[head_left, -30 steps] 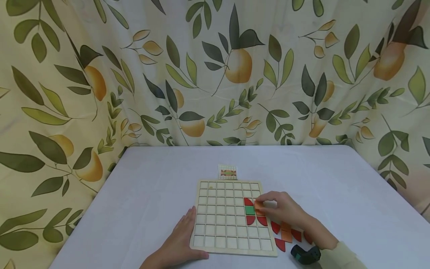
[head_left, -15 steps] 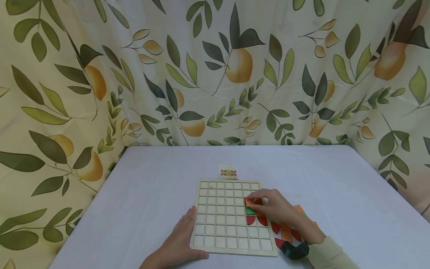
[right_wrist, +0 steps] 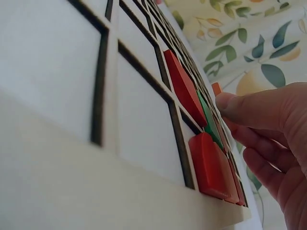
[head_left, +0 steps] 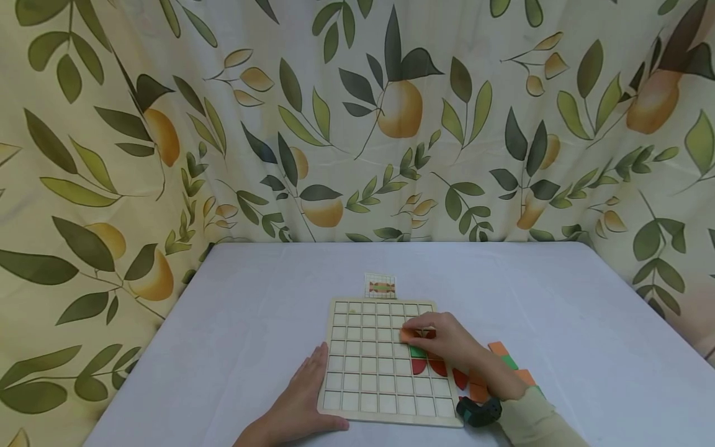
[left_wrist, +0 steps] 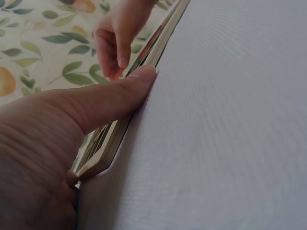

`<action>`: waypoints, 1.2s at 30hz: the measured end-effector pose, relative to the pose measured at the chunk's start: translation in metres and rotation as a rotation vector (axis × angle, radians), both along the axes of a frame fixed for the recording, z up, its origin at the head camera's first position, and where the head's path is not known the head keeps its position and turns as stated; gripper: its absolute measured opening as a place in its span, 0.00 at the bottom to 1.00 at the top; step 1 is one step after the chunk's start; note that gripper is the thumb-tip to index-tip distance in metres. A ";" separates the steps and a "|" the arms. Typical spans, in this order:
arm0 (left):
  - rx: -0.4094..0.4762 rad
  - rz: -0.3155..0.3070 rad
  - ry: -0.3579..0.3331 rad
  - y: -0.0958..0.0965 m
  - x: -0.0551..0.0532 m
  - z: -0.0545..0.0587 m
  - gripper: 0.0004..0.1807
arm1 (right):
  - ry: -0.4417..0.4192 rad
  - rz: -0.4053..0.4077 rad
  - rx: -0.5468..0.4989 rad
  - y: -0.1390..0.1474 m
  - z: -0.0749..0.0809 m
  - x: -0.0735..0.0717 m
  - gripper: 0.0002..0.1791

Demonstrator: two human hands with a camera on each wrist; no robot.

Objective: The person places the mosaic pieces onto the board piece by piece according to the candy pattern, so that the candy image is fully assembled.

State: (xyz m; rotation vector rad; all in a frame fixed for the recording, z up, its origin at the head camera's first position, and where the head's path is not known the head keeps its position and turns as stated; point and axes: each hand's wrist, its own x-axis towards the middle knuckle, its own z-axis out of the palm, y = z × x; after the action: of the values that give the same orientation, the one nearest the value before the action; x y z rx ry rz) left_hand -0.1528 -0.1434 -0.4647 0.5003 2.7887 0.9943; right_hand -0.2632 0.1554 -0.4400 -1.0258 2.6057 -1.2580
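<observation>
I am noting the left hand point(head_left: 301, 391) lying, fingers extended, along the grid board's point(head_left: 369, 364) left edge; rightward, the orange piece point(head_left: 407, 335) is being held over it, just beyond the green piece point(head_left: 416, 352), pinched at the right hand's point(head_left: 445, 339) leftward fingertips.

patterned curtain point(head_left: 357, 220) behind and beside | white-covered table point(head_left: 268, 279) | soft light
</observation>
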 end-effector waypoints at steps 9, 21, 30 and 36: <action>0.004 -0.006 0.012 0.000 0.000 0.001 0.72 | 0.102 0.047 0.011 -0.007 -0.001 -0.005 0.15; 0.005 -0.004 0.012 0.000 0.001 0.002 0.72 | 0.044 0.028 0.039 -0.010 -0.005 -0.009 0.15; 0.008 -0.005 0.022 0.000 0.001 0.001 0.71 | 0.070 0.044 0.051 -0.011 -0.005 -0.010 0.14; 0.003 -0.009 0.028 0.000 0.001 0.000 0.72 | 0.096 0.061 0.047 -0.010 -0.008 -0.011 0.13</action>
State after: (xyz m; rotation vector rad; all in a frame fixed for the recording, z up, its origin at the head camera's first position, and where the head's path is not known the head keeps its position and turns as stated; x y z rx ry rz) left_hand -0.1521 -0.1439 -0.4650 0.5307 2.8079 0.9975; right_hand -0.2745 0.1450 -0.4477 -1.1764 2.6378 -1.1558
